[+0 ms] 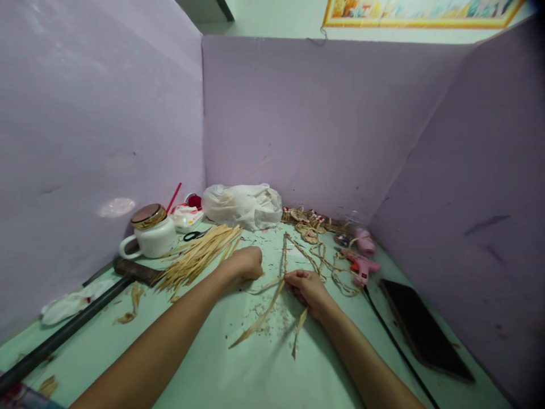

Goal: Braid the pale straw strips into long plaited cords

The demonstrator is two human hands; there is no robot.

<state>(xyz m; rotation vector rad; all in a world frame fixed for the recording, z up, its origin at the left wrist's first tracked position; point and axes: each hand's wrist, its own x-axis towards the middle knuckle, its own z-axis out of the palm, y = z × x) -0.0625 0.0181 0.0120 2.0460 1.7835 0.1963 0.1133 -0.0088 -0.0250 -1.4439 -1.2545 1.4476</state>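
Tan braided fibre cord (285, 254), likely light, soft, suits right hand (310, 291) pinching its six-o'clock end; left hand (250, 263) curled, contents unclear.

"What's shining on the left?"
"The white mug (158, 241) is looking smooth and glossy."
"And the far bag (242, 207)?"
"It's showing thin, crinkled, translucent plastic."
"The pale strips (200, 257)?"
"They're looking dry, fibrous and matt; the braided cord (285, 253) is appearing rough."
"On the right?"
"The pink glue gun (363, 267) is looking like smooth plastic, and the tabletop (213, 363) is showing a soft sheen."
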